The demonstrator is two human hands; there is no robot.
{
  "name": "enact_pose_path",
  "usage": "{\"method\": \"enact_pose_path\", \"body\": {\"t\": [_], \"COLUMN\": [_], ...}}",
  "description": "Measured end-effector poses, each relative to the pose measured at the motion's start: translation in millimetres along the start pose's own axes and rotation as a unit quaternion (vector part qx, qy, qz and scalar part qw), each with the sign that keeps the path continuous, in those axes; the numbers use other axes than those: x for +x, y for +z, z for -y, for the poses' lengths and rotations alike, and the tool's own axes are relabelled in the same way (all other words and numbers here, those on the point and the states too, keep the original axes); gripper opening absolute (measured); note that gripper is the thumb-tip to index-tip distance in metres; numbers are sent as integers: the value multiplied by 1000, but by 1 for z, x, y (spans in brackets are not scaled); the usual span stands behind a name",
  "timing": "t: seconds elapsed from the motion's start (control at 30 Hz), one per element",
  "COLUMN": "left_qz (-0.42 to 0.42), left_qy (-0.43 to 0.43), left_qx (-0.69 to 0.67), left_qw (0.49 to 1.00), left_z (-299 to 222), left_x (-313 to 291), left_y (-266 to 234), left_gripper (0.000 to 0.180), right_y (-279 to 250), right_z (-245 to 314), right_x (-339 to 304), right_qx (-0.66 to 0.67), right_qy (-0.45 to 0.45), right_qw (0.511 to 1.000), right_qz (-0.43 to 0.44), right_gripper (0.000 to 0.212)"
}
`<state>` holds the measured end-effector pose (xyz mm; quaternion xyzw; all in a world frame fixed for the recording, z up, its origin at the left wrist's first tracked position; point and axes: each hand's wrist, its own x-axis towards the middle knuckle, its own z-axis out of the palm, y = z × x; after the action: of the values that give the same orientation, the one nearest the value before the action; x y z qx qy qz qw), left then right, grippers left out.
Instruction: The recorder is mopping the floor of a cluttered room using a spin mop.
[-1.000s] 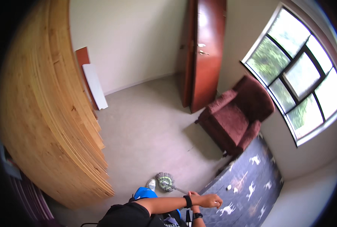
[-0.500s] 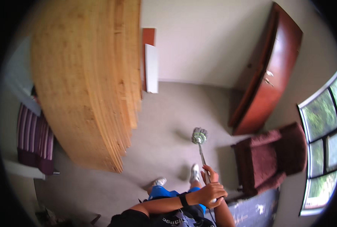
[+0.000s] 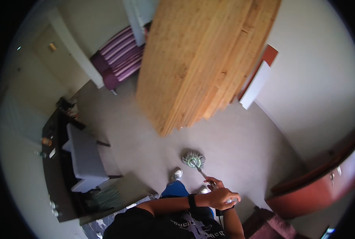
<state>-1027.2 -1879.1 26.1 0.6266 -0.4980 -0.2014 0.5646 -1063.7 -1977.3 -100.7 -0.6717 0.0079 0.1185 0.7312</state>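
Note:
A mop with a round grey-green string head rests on the grey floor ahead of my feet, its metal pole slanting back toward me. Wrapped round the pole's top end is my left hand, with a black band on its wrist. Farther down the pole, my right hand grips it too, its forearm partly hidden behind the left hand. Both hands are closed on the same pole.
Tall wooden boards stand ahead. A reddish-brown cabinet and a maroon armchair are at right. On the left are a grey chair, a dark desk and a striped purple seat.
My view has turned left, so the boards shift rightward and the desk and chair come in. The mop head now sits farther left and nearer my feet. Both hands keep their hold.

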Motion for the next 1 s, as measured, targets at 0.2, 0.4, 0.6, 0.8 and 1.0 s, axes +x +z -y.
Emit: {"method": "enact_pose_path", "body": {"t": [0.2, 0.4, 0.6, 0.8, 1.0], "left_qz": [-58, -297, -360, -420, -366], "left_qy": [-116, -30, -108, -101, -94], "left_qx": [0, 69, 114, 26, -1], "left_qw": [992, 952, 920, 901, 926], "left_z": [-20, -39, -28, 15, 16], "left_x": [-9, -94, -188, -258, -296], "left_y": [-29, -103, -168, -225, -277], "left_gripper": [55, 62, 41, 21, 22], "right_y": [12, 121, 231, 302, 335], "right_z": [-28, -3, -1, -63, -44], "right_x": [37, 117, 184, 254, 282], "right_qx": [-75, -288, -290, -251, -318], "right_qy": [-8, -221, -300, -287, -222], "right_qw": [988, 906, 871, 891, 858], "right_qz": [131, 218, 257, 246, 336], "right_gripper": [45, 47, 38, 17, 18]}}
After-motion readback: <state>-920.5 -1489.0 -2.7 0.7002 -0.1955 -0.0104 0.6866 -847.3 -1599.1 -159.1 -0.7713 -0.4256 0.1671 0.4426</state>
